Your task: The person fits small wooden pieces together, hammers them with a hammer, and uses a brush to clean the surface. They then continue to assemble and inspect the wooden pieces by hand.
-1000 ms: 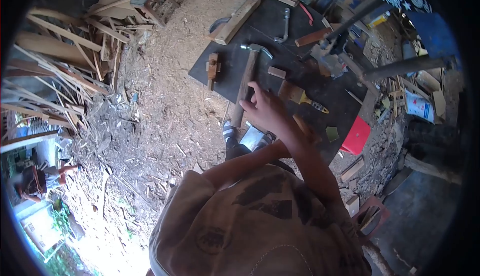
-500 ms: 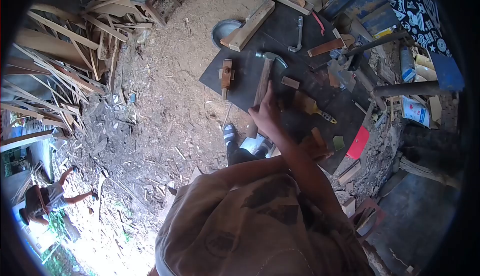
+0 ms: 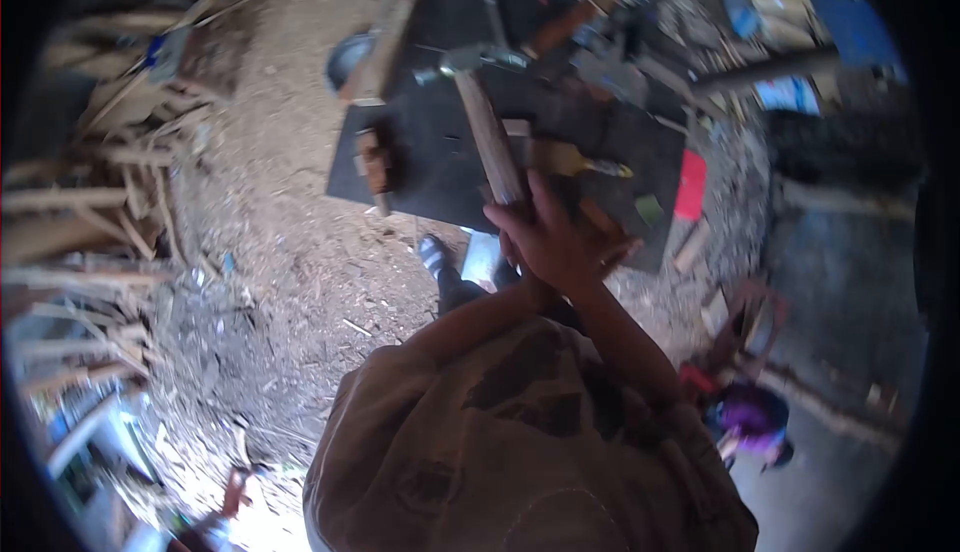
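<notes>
wood offcuts point(image 3: 100, 182) lay heaped along the left side, blurred, and between them and the work surface ran a broad strip of sawdust-covered ground point(image 3: 270, 252) with only loose chips on it, the widest open room in view. a round basin point(image 3: 345, 57) sat on the ground just beside the far left corner of the dark tabletop point(image 3: 430, 167), and a long plank point(image 3: 385, 37) lay along that left edge. near the front left corner rested a small wooden tool point(image 3: 375, 157), close to the rim. the near edge of the tabletop ended just ahead of the person's foot point(image 3: 432, 252). the hammer point(image 3: 488, 137) was held above the middle of the tabletop, its metal head away from the person and its wooden handle slanting back toward them. the right hand point(image 3: 545, 242) came in from the lower right with the forearm raised and the wrist bent, its fingers wrapped tight around the near end of the handle. to the right of the handle a brush point(image 3: 575, 162) lay flat on the tabletop, well apart from the small wooden tool. the left hand point(image 3: 612, 249) showed only partly behind the right wrist, at the front right of the tabletop; whether its fingers were together or apart could not be told. past the right edge sat a red sheet point(image 3: 690, 184), and further right the clutter was too blurred to make out.
</notes>
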{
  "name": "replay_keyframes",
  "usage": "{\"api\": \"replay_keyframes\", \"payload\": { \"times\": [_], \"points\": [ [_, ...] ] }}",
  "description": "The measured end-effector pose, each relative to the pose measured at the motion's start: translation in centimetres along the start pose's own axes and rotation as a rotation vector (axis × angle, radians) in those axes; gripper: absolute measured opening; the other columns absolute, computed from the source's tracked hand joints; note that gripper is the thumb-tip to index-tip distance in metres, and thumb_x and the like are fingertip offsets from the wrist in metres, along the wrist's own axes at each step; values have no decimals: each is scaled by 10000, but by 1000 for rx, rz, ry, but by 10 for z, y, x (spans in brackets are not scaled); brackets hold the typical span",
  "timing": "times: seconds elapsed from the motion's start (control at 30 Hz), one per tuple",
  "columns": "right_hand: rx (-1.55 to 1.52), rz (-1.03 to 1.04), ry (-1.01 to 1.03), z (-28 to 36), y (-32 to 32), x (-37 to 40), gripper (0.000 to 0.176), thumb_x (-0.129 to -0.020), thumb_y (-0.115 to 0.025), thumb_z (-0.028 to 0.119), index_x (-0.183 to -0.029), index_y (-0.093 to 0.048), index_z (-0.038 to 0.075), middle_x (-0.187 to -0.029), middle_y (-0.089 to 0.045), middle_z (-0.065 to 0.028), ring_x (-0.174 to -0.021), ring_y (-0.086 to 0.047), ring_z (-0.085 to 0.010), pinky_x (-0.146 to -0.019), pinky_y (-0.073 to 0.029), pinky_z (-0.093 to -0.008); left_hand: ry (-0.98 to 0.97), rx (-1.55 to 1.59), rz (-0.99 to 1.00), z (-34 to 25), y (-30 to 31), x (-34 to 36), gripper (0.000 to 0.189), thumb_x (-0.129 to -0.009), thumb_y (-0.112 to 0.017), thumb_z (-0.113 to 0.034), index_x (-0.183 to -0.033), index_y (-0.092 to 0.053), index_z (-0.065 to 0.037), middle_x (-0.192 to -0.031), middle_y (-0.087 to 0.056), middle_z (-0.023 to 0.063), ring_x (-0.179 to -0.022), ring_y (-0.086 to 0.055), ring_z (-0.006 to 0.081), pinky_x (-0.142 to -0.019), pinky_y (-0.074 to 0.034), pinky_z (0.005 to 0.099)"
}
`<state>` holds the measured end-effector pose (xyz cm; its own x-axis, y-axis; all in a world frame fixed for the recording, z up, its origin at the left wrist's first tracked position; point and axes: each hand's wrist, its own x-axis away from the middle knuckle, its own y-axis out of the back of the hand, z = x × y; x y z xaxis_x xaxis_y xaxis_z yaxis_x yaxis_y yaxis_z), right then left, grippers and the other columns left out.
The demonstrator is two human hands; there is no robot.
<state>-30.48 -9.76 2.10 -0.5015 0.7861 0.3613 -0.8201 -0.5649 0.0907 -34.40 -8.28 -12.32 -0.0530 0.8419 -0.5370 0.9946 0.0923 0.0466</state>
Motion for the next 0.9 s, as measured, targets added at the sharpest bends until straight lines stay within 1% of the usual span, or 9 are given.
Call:
{"api": "replay_keyframes", "payload": {
  "times": [0.13,0.2,0.27,0.33,0.4,0.5,0.6,0.7,0.9],
  "points": [
    [205,-198,168,27,65,67,385,-943,-733,92,-1267,-531,39,-930,-640,-59,-677,-613,-102,-559,-485,-254,15,-21,65,0,-7,-4,280,-940,-727,-105,-1218,-726,-71,-1065,-693,136,-997,-636,328,-849,-515,447],
    [-157,-151,107,76,86,96,405,-936,-718,56,-1296,-533,29,-942,-642,-53,-724,-610,-91,-602,-486,-241,19,-56,81,-7,-6,-9,278,-937,-729,-107,-1213,-729,-65,-1066,-700,141,-1002,-636,338,-856,-517,453],
    [-11,-287,158,66,113,113,404,-930,-690,32,-1303,-537,17,-946,-637,-42,-742,-592,-71,-619,-477,-241,15,-114,71,-16,-3,-21,277,-935,-730,-109,-1207,-733,-60,-1067,-708,147,-1006,-637,348,-863,-519,460],
    [155,-417,162,48,131,115,329,-929,-681,27,-1228,-545,25,-903,-621,-29,-668,-563,-73,-575,-464,-251,-5,-141,6,-23,-5,-31,211,-949,-716,-107,-1153,-763,-83,-924,-703,95,-1002,-642,317,-848,-516,457],
    [384,-574,149,31,145,116,276,-922,-731,50,-1141,-564,39,-863,-628,-29,-613,-559,-67,-520,-448,-258,99,-92,88,-20,-7,-31,217,-958,-696,-78,-1167,-757,-81,-980,-693,109,-963,-652,312,-827,-530,442],
    [331,-610,130,-13,167,112,332,-885,-801,84,-1148,-601,50,-873,-661,-36,-633,-576,-67,-532,-461,-271,132,-62,81,-23,-10,-34,229,-956,-678,-40,-1173,-747,-63,-1045,-671,132,-923,-663,312,-805,-545,424],
    [344,-536,142,-36,182,108,519,-838,-858,181,-1240,-575,17,-1022,-728,-161,-897,-730,-245,-772,-558,-375,151,-94,95,-26,-12,-32,282,-933,-651,2,-1206,-714,-30,-1053,-648,165,-935,-666,323,-814,-544,420],
    [299,-525,32,-54,181,106,516,-853,-862,263,-1211,-583,15,-1004,-727,-174,-879,-738,-283,-754,-564,-402,133,-126,96,-23,-14,-26,292,-923,-646,9,-1206,-712,-24,-1084,-649,181,-969,-674,336,-827,-546,421],
    [429,-510,127,-56,179,97,507,-869,-853,315,-1194,-590,29,-952,-733,-212,-868,-758,-378,-725,-572,-444,125,-196,64,-31,-15,-27,270,-924,-624,-1,-1181,-709,-10,-1129,-661,204,-1018,-678,372,-854,-546,437]
  ]
}}
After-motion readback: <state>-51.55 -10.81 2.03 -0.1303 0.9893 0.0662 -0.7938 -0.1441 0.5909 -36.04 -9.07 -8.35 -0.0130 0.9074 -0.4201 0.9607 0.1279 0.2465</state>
